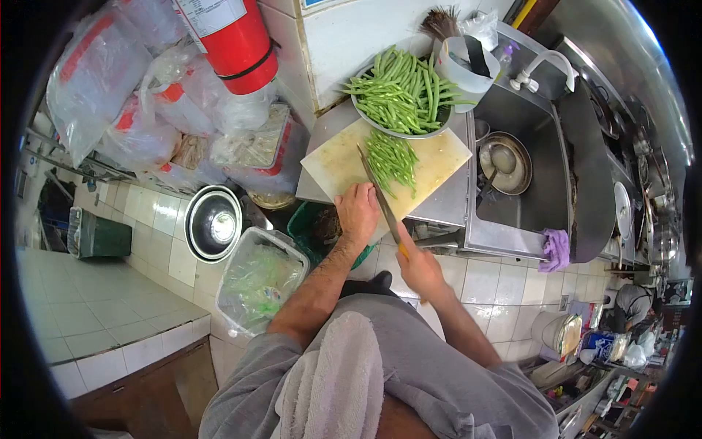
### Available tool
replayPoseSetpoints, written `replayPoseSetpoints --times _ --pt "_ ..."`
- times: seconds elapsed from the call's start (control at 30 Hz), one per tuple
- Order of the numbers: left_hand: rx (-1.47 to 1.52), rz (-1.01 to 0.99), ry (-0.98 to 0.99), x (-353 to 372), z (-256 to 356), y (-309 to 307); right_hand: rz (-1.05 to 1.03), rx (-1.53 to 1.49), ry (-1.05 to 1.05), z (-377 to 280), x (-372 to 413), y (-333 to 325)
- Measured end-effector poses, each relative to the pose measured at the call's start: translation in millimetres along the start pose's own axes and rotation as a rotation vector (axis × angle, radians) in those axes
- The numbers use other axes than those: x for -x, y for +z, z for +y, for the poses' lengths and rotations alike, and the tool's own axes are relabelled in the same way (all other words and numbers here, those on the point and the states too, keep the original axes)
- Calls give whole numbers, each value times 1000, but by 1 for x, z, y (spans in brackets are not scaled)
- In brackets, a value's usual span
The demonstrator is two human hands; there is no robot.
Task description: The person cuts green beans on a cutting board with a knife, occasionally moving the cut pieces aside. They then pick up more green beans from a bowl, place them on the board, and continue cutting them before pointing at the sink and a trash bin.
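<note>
Cutting board [322, 170] sits beside a metal sink [534, 208].

Bright, even light reaches my hands; white glare spots the tiles [167, 208] and the steel bowl [213, 224]. Edges bend into black, fisheye-round.

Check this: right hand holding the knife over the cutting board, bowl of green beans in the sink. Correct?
No: the head view shows the bowl of green beans beside the sink. The right hand does hold the knife over the cutting board.
</note>
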State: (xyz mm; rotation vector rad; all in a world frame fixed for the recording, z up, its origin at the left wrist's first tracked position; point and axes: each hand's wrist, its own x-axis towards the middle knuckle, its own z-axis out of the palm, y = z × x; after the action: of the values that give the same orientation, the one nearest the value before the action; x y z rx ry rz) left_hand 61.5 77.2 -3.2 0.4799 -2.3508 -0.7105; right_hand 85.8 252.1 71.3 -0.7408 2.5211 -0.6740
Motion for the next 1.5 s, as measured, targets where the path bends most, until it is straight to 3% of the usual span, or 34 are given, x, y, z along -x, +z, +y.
replayPoseSetpoints --times 0.07,0.17,0.43,0.7,0.9,1.17,1.27,1.5 --pt "-27 5 -16 -5 1 0 65 -113 -60 17 36 5" --pt "-59 -10 -27 -10 -1 2 -4 -103 -28 19 54 -6" --pt "46 -137 -17 -2 -3 -11 44 -39 5 6 6 -2" --pt "51 3 -4 -1 0 -4 51 -64 -53 16 37 6" --pt "30 -14 -4 0 -2 -3 46 -32 -76 19 51 7" --pt "84 -7 -17 -1 -3 -1 87 44 -85 -4 -32 9" --pt "95 4 -21 -1 -1 -4 76 65 -64 -4 -31 9" --pt "37 13 -6 -4 -5 2 -13 -66 8 21 49 -3"
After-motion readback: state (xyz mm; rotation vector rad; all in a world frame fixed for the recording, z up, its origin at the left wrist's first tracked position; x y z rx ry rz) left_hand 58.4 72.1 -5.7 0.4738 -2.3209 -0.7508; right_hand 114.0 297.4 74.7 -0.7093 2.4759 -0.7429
